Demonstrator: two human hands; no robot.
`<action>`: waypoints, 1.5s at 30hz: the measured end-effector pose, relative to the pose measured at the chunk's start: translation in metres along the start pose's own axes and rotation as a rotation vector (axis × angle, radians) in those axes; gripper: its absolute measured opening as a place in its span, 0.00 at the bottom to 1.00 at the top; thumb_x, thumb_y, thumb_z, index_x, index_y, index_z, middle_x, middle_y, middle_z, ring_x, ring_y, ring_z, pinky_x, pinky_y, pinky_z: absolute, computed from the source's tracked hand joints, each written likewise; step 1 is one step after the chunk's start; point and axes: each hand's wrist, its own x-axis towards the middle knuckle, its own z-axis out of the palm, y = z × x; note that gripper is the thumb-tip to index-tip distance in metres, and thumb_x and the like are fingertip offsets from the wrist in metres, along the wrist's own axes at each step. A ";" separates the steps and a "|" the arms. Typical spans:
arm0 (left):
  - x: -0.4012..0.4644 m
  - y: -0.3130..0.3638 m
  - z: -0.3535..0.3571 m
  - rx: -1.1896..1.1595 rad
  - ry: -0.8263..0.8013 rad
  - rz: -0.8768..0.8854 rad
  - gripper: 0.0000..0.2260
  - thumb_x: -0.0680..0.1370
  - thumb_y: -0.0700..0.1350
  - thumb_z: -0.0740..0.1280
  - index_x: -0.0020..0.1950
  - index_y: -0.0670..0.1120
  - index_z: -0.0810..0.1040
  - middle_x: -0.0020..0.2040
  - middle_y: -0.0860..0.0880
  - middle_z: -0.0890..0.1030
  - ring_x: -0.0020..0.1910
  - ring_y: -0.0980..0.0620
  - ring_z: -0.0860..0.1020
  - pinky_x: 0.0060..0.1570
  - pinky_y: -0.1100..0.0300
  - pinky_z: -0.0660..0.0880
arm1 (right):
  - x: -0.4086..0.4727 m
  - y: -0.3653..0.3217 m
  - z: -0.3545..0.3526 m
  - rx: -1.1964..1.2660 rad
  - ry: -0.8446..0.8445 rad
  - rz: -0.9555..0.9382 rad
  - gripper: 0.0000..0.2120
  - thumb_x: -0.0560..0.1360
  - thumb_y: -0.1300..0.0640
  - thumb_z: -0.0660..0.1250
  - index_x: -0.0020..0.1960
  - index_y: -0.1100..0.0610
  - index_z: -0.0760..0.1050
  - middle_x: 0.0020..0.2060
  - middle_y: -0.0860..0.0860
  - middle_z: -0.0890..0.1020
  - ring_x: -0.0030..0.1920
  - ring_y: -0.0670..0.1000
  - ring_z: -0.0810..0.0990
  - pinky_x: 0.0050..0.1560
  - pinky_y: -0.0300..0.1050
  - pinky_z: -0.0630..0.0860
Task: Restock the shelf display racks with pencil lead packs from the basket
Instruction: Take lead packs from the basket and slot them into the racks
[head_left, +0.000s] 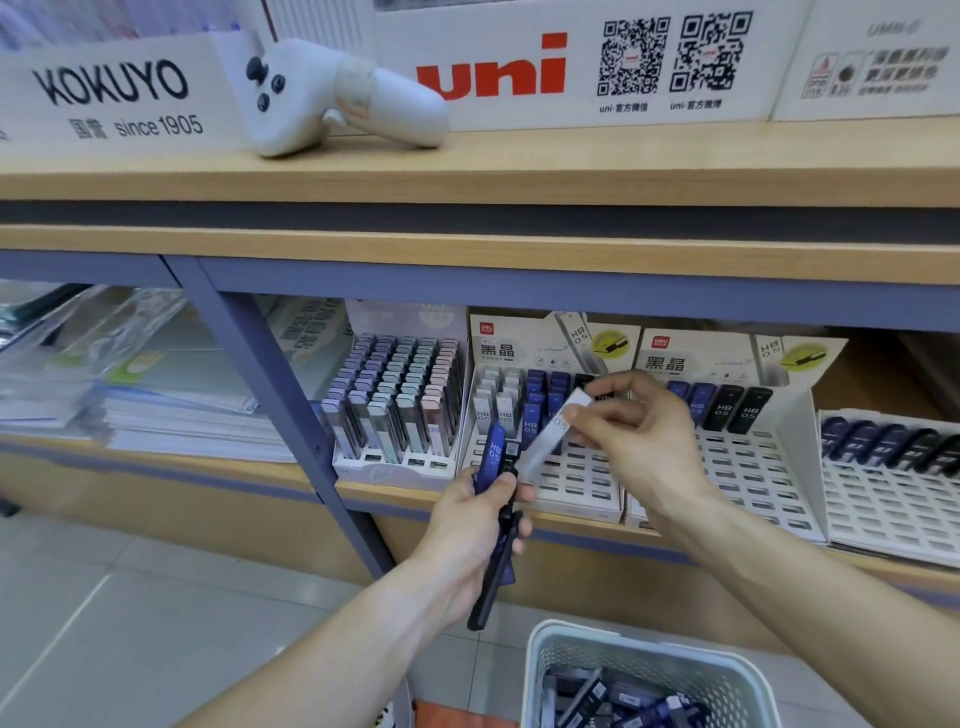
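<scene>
My left hand (475, 525) grips a small bunch of blue and black pencil lead packs (497, 475), held upright in front of the lower shelf. My right hand (636, 434) pinches one white lead pack (553, 434), tilted, just over the middle white display rack (558, 486). That rack holds white, blue and black packs in its back rows, and its front slots are bare. A second rack (737, 467) to the right holds a back row of blue and black packs. The white basket (540, 660) on the floor below holds several more packs.
A full rack of pastel lead cases (397, 400) stands left of the middle rack. Another white rack (893, 488) sits at far right. A white game controller (332, 96) lies on the wooden top shelf. Stacked plastic-wrapped paper (135, 384) fills the left bay behind a blue post (291, 415).
</scene>
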 end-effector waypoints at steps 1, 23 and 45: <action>-0.001 -0.001 -0.001 0.001 -0.001 -0.006 0.07 0.85 0.40 0.62 0.61 0.39 0.74 0.42 0.45 0.82 0.28 0.50 0.73 0.24 0.61 0.68 | 0.000 -0.001 0.001 -0.008 0.009 -0.048 0.11 0.74 0.61 0.76 0.52 0.55 0.77 0.40 0.53 0.87 0.43 0.52 0.87 0.53 0.54 0.83; -0.006 0.002 -0.043 -0.014 0.048 -0.052 0.05 0.85 0.43 0.63 0.57 0.42 0.73 0.37 0.46 0.79 0.26 0.50 0.70 0.23 0.62 0.65 | 0.018 0.021 0.068 -0.624 -0.122 -0.584 0.07 0.75 0.61 0.74 0.49 0.51 0.79 0.41 0.43 0.84 0.42 0.41 0.83 0.48 0.44 0.83; -0.013 0.011 -0.032 -0.108 -0.206 -0.067 0.05 0.82 0.45 0.67 0.57 0.47 0.74 0.38 0.47 0.76 0.25 0.56 0.61 0.19 0.66 0.57 | 0.009 -0.003 0.039 -0.152 -0.278 0.135 0.12 0.80 0.68 0.64 0.58 0.56 0.80 0.51 0.54 0.85 0.43 0.52 0.87 0.42 0.44 0.84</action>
